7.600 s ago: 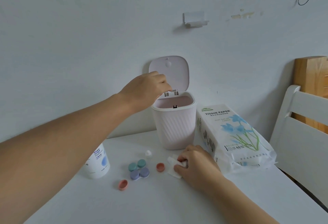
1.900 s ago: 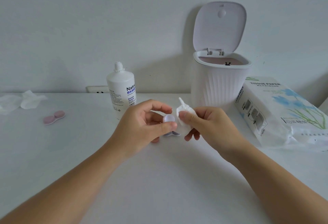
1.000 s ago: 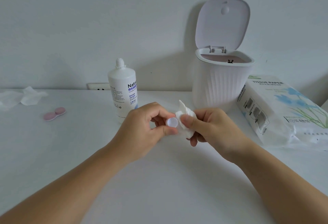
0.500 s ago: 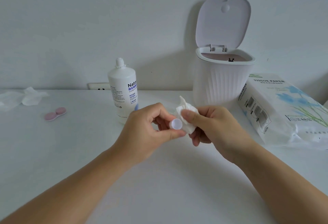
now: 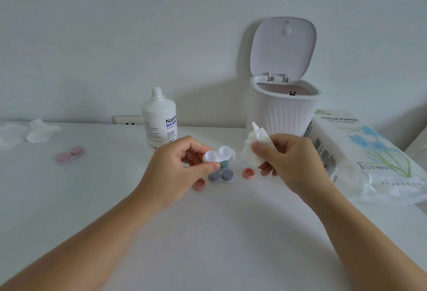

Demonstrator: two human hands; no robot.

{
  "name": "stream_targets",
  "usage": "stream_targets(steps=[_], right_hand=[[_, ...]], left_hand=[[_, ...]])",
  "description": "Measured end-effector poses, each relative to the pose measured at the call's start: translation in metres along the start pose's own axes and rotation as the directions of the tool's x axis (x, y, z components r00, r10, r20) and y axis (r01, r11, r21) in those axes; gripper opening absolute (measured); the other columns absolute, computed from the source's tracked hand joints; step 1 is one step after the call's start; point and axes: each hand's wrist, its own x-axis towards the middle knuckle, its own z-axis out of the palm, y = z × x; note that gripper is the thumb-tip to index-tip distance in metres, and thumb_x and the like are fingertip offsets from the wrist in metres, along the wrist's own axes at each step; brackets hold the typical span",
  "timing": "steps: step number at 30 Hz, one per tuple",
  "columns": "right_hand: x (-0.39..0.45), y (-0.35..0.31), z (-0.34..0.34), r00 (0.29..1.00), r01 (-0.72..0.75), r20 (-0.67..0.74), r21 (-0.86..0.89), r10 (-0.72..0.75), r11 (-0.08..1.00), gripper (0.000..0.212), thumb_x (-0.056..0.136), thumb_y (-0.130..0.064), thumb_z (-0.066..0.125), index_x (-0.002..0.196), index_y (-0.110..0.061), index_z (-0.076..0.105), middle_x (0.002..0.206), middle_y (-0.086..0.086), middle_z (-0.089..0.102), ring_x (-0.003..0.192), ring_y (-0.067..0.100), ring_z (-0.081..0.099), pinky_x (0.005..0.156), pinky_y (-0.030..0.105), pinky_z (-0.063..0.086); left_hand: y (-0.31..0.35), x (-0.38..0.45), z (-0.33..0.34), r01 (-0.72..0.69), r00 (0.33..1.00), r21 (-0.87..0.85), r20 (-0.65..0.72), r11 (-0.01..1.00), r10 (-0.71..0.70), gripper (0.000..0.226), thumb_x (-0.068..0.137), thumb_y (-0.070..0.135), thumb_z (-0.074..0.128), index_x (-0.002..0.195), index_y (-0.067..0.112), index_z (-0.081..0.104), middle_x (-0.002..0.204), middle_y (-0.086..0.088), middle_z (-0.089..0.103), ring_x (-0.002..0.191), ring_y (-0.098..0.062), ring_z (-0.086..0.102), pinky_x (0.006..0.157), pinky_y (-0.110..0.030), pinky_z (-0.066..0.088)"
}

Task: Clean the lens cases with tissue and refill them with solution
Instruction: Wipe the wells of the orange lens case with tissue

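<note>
White and uncapped, the lens case [image 5: 218, 155] sits pinched in the left hand [image 5: 178, 170] above the bench [image 5: 208, 233], just apart from the crumpled tissue [image 5: 250, 150] gripped by the right hand [image 5: 293, 163], with the solution bottle [image 5: 159, 120] standing behind and loose caps [image 5: 248, 173] lying below.

Soft, even daylight, slightly dim and cool. Faint shadows fall left of the bin [image 5: 285, 108] and bottle [image 5: 159, 118]. Wide-angle bending and mild blur at the edges.
</note>
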Motion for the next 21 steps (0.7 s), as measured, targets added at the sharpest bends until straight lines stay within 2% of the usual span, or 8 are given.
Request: stream_targets(steps=[1,4,7,9,12,15,18,21], right_hand=[[0.002,0.002,-0.004,1.0,0.004,-0.021,-0.059,-0.005,0.998,0.005,0.09,-0.024,0.072,0.087,-0.027,0.074,0.062,0.0,0.072,0.047,0.009,0.065,0.046,0.015,0.046],[0.004,0.009,-0.015,1.0,0.004,-0.009,-0.321,-0.007,0.947,0.023,0.09,-0.032,0.069,0.11,-0.042,0.062,0.063,-0.004,0.07,0.049,0.009,0.064,0.051,0.027,0.052],[0.004,0.009,-0.027,0.997,0.04,-0.014,-0.694,-0.07,0.719,0.019,0.092,-0.047,0.059,0.111,-0.043,0.062,0.073,-0.007,0.067,0.08,0.023,0.066,0.07,0.034,0.052],[0.003,0.006,-0.033,0.999,0.032,0.003,-0.812,-0.05,0.582,0.022,0.093,-0.055,0.052,0.1,-0.039,0.066,0.082,-0.005,0.069,0.089,0.029,0.063,0.073,0.035,0.05],[0.0,0.003,-0.036,0.995,0.029,0.067,-0.908,0.076,0.419,0.028,0.091,-0.058,0.048,0.096,-0.036,0.065,0.092,-0.005,0.069,0.092,0.026,0.062,0.072,0.034,0.044],[-0.003,-0.003,-0.032,0.978,0.109,0.157,-0.948,0.139,0.299,0.031,0.092,-0.06,0.05,0.11,-0.038,0.062,0.113,-0.004,0.062,0.104,0.023,0.062,0.072,0.033,0.04],[-0.003,-0.008,-0.025,0.972,0.224,0.236,-0.943,0.019,0.246,0.037,0.095,-0.051,0.052,0.129,-0.036,0.053,0.118,-0.001,0.045,0.109,0.025,0.053,0.078,0.033,0.041],[0.001,-0.012,-0.015,0.903,0.423,0.388,-0.88,-0.184,0.218,0.032,0.096,-0.033,0.056,0.128,-0.038,0.055,0.118,-0.004,0.044,0.103,0.021,0.045,0.086,0.032,0.042]], left_hand=[[0.0,0.001,-0.001,0.011,1.0,-0.006,-0.001,1.0,-0.011,0.02,0.067,0.032,0.086,0.082,0.03,0.073,0.074,-0.001,0.072,0.059,-0.018,0.069,0.054,-0.026,0.056],[-0.001,0.003,-0.003,0.05,0.998,-0.053,0.027,0.997,-0.049,0.016,0.071,0.021,0.086,0.081,0.026,0.075,0.073,0.001,0.072,0.063,-0.009,0.067,0.054,-0.029,0.058],[0.0,0.004,-0.003,0.064,0.997,-0.083,0.056,0.995,-0.059,0.015,0.072,0.019,0.085,0.08,0.025,0.075,0.074,-0.001,0.074,0.065,-0.009,0.068,0.054,-0.025,0.056],[0.0,0.005,-0.004,0.059,0.996,-0.083,0.065,0.995,-0.054,0.015,0.073,0.017,0.086,0.08,0.025,0.074,0.074,-0.001,0.074,0.064,-0.008,0.067,0.054,-0.019,0.053],[0.0,0.005,-0.004,0.063,0.996,-0.084,0.075,0.994,-0.057,0.015,0.071,0.023,0.086,0.08,0.024,0.074,0.074,-0.001,0.075,0.065,-0.01,0.068,0.055,-0.024,0.054],[0.0,0.005,-0.002,0.088,0.993,-0.113,0.09,0.99,-0.078,0.017,0.068,0.026,0.086,0.079,0.021,0.073,0.075,-0.007,0.075,0.062,-0.019,0.067,0.056,-0.035,0.056],[-0.001,0.005,-0.002,0.108,0.989,-0.147,0.116,0.983,-0.091,0.018,0.068,0.025,0.086,0.078,0.018,0.072,0.076,-0.014,0.074,0.059,-0.024,0.066,0.056,-0.037,0.054],[-0.002,0.006,-0.001,0.125,0.986,-0.156,0.125,0.98,-0.106,0.018,0.068,0.024,0.087,0.077,0.018,0.072,0.074,-0.014,0.073,0.056,-0.024,0.064,0.055,-0.036,0.053]])
